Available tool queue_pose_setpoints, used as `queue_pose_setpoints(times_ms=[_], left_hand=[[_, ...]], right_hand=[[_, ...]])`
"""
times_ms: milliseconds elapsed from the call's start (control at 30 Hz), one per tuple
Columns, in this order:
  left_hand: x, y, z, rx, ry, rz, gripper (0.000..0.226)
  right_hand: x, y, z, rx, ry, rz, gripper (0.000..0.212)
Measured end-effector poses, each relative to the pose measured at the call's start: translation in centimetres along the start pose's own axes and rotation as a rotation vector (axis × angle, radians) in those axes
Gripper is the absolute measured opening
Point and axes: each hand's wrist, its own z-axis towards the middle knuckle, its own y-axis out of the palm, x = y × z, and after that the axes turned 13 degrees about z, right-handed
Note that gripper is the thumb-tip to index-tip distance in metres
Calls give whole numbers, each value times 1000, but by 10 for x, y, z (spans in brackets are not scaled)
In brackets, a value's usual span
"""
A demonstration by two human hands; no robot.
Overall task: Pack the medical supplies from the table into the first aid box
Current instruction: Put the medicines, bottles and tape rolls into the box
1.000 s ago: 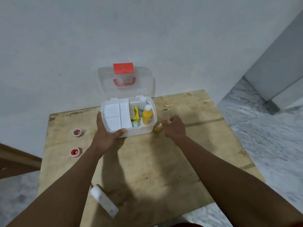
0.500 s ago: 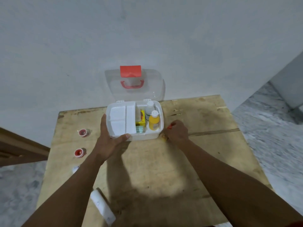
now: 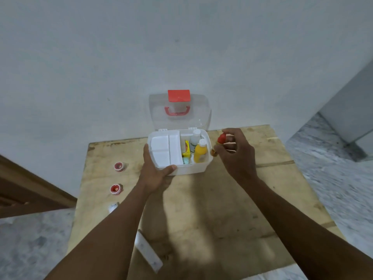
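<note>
Plywood worktop; R hand pinches small red-capped bottle, looks light, rigid; L hand clasps first aid box corner.

Your two forearms come up from the bottom corners of the view, both bare from the frame edge to the wrist, with no sleeve or cuff showing on either. Your left hand and right hand are bare as well: no gloves, and no rings, watch, band or bandage that can be made out. The fingers are slender, with short nails visible on the left thumb. Nothing else of your body is in view.
</note>
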Motion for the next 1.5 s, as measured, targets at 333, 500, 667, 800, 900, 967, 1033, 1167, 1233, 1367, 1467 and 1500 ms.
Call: queue_pose_setpoints(times_ms=[333,500,667,800,900,967,1033,1167,1233,1367,1467,1500], left_hand=[[-4,3,4,12,46,-41,90],[-8,4,7,13,72,-52,90],[-11,4,9,22,72,-51,92],[-13,3,9,21,72,-49,93],[-12,3,9,14,72,-56,95],[-10,3,8,14,68,-67,96],[-10,3,8,17,59,-69,98],[-11,3,8,20,70,-56,96],[-12,3,8,17,73,-55,95],[-11,3,7,21,78,-52,95],[-9,2,7,22,84,-47,95],[-8,2,6,22,82,-42,95]], right_hand=[[15,49,-14,-148,-149,-202,16],[31,61,-10,-212,-138,-374,8],[37,74,-2,-257,-88,-453,6],[38,77,2,-302,-22,-512,8],[35,78,5,-310,52,-554,11],[35,79,9,-326,88,-578,13],[37,80,11,-348,106,-593,15],[40,81,14,-354,120,-605,15],[41,82,14,-354,121,-596,13],[42,80,13,-358,98,-554,13],[43,76,13,-332,74,-496,16],[42,74,12,-322,72,-472,16]])
